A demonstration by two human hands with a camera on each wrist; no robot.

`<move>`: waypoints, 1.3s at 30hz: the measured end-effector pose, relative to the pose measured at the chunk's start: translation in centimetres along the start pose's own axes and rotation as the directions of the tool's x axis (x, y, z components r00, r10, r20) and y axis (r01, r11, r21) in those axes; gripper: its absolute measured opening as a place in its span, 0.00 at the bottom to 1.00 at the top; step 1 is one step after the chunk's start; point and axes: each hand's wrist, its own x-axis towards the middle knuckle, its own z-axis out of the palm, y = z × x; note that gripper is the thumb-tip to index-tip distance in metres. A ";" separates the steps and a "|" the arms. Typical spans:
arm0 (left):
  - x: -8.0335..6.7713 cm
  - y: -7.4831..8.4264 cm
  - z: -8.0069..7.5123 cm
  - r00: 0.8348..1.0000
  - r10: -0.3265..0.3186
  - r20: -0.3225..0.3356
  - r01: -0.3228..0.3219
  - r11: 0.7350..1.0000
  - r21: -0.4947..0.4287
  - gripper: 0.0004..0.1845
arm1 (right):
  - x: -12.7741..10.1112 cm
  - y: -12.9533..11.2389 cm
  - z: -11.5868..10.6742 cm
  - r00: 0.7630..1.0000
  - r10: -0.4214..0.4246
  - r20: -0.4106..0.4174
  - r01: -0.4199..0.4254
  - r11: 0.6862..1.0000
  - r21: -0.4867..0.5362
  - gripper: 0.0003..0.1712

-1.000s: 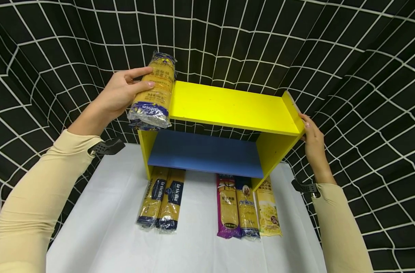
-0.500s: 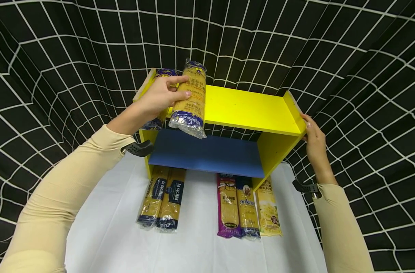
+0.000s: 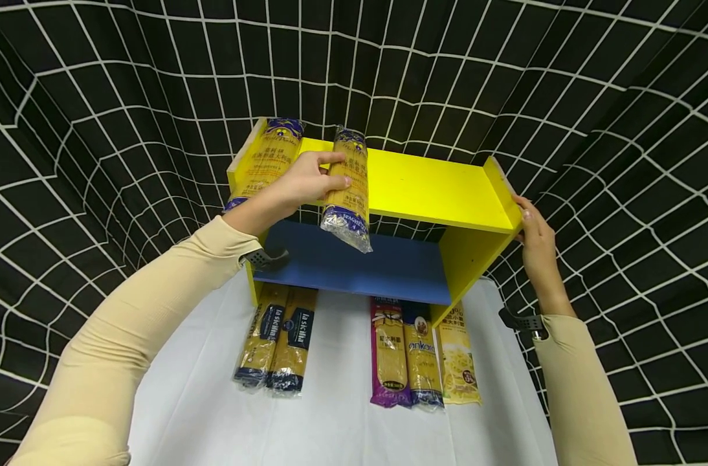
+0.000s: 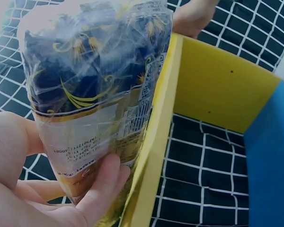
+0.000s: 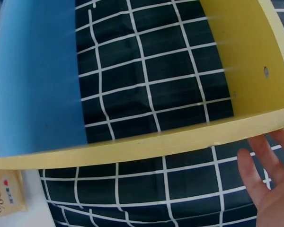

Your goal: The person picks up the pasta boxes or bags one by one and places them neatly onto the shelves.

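In the head view, my left hand point(image 3: 307, 180) grips a clear-and-blue spaghetti pack point(image 3: 351, 204) by its left side, thumb in front. The pack stands tilted over the yellow top shelf point(image 3: 424, 188), its lower end jutting past the front edge. Seen from the left wrist, fingers and thumb are wrapped round the spaghetti pack point(image 4: 94, 94) beside the yellow board. A matching spaghetti pack point(image 3: 272, 155) lies at the shelf's left end, partly behind my forearm. My right hand point(image 3: 538, 243) rests its fairly straight fingers against the outside of the right side panel point(image 5: 180, 142).
Beneath the top is a blue middle shelf point(image 3: 354, 262). On the white table point(image 3: 336, 414), two la sicilia pasta packs point(image 3: 290, 343) lie at left. A purple pasta pack point(image 3: 390, 356), an ankara pack point(image 3: 422, 362) and a yellow pack point(image 3: 460, 362) lie at right.
My left hand has carried the spaghetti pack rightward from the shelf's left end and then lower toward the shelf, uncovering the matching pack. The right hand has stayed at the side panel.
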 end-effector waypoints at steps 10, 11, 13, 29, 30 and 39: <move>0.3 -0.9 0.2 0.999 0.049 0.024 -0.051 0.994 0.097 0.36 | 0.1 0.0 -0.1 1.000 -0.018 -0.008 0.019 1.000 0.012 0.27; 0.3 -0.9 0.2 0.998 0.058 0.025 -0.061 0.990 0.128 0.36 | 0.1 -0.1 -0.1 1.000 -0.017 -0.010 0.017 1.000 0.010 0.27; 0.4 -0.9 0.2 0.996 0.080 0.028 -0.084 0.978 0.192 0.36 | 0.0 -0.1 -0.1 1.000 -0.015 -0.014 0.015 1.000 0.006 0.27; 0.0 -1.4 -0.5 0.999 0.047 -0.022 -0.038 0.954 0.297 0.37 | 0.0 0.0 0.2 0.999 -0.031 -0.012 0.031 0.999 0.008 0.27; 0.0 -1.5 -0.6 0.999 0.040 -0.023 -0.032 0.955 0.294 0.37 | 0.0 0.0 0.2 0.999 -0.028 -0.015 0.028 1.000 0.006 0.27; -0.3 -1.6 -0.5 0.999 0.013 -0.034 0.000 0.936 0.351 0.38 | -0.1 0.4 0.1 0.999 -0.028 -0.019 0.028 0.999 0.023 0.27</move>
